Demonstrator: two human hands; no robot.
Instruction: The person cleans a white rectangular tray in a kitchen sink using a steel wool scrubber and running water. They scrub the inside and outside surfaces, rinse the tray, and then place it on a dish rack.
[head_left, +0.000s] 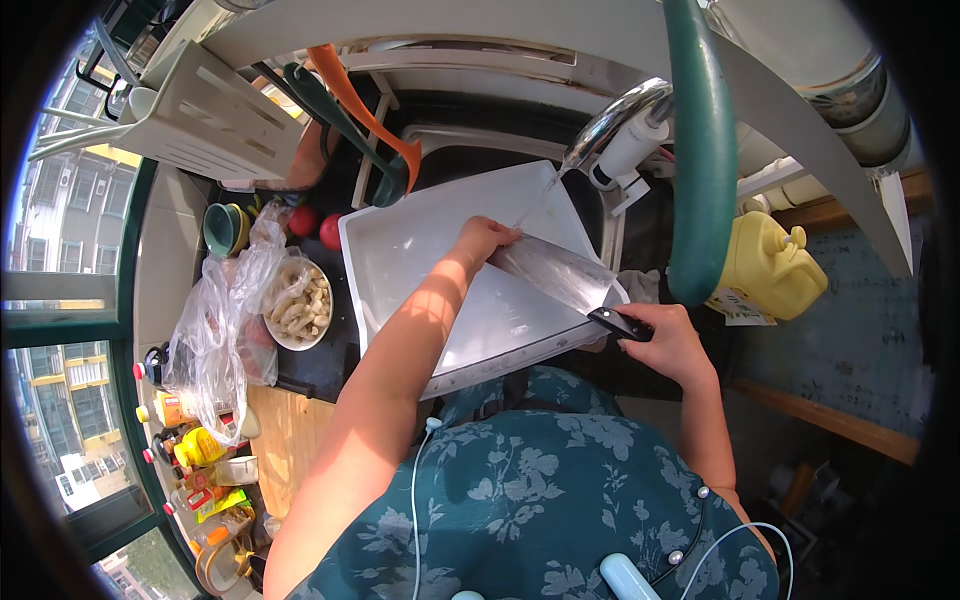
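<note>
My right hand (667, 343) grips the black handle of a kitchen cleaver (555, 271), whose broad, wet-looking steel blade points away to the left. My left hand (487, 236) is at the far end of the blade, fingers closed against it; its fingertips are partly hidden. A thin stream of water (541, 196) falls from the chrome faucet (611, 124) close by that end. Beneath both the blade and my left hand is a white rectangular basin (409, 262), set over the dark sink (517, 139).
On the left stand a bowl of pale chopped pieces (304, 311), clear plastic bags (217, 322), tomatoes (303, 221) and several condiment bottles (199, 448). Orange and green utensils (375, 142) hang above the basin's far left corner. A long green gourd (701, 165) and a yellow jug (772, 262) are at right.
</note>
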